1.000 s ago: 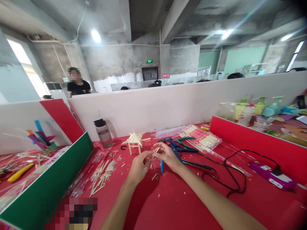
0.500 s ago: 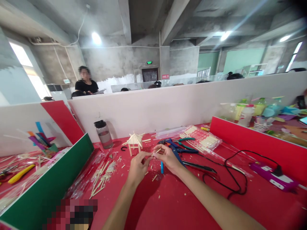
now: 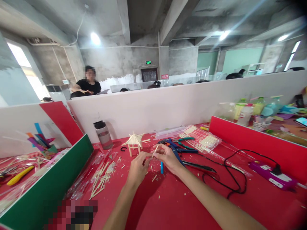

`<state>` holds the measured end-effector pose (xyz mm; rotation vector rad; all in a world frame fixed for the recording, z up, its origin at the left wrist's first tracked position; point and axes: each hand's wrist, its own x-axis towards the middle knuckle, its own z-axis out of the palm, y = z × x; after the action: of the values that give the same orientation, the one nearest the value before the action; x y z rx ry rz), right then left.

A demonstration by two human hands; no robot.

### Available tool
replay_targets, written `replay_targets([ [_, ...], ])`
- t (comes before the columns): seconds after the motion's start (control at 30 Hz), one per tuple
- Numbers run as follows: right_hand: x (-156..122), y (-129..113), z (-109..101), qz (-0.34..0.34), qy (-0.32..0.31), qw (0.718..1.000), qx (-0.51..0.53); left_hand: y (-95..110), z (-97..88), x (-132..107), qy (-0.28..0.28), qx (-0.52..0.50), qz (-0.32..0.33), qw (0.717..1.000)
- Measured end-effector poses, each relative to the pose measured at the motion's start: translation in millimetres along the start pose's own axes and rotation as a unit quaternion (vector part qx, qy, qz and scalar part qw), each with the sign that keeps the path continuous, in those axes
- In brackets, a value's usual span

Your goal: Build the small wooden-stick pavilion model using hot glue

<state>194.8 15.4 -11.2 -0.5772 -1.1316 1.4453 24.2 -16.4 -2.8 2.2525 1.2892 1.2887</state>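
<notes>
My left hand (image 3: 137, 167) and my right hand (image 3: 168, 158) meet above the red table (image 3: 182, 204), fingertips pinched together on a short wooden stick (image 3: 155, 149). A blue pen-like tool (image 3: 161, 166) lies on the table just under my right hand. A small pavilion model built of sticks (image 3: 134, 141) stands a little behind my left hand. Blue pliers (image 3: 176, 148) and green-handled cutters (image 3: 183, 139) lie just beyond my right hand.
Loose sticks (image 3: 100, 180) and a plastic wrapper lie at the left. A water bottle (image 3: 103, 134) stands by the white partition. Packs of sticks (image 3: 202, 139) lie at the back right. A black cable (image 3: 230, 174) runs to a purple power strip (image 3: 272, 175). A person sits beyond the partition.
My hands stay nearly in place, the stick turning slightly between the fingertips. The person beyond the partition has shifted to the right in view.
</notes>
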Motion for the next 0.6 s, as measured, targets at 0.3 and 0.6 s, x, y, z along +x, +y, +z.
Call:
replay_targets([
  [0.3,2.5,2.3,-2.9,0.025,-0.007,1.0,0.017,-6.5,1.8,0.8,0.002,-0.027,0.004,1.0],
  [0.6,2.0,3.2,-4.9,0.044,-0.003,0.999,0.008,-8.1,2.4,1.1,0.006,-0.04,-0.011,0.999],
])
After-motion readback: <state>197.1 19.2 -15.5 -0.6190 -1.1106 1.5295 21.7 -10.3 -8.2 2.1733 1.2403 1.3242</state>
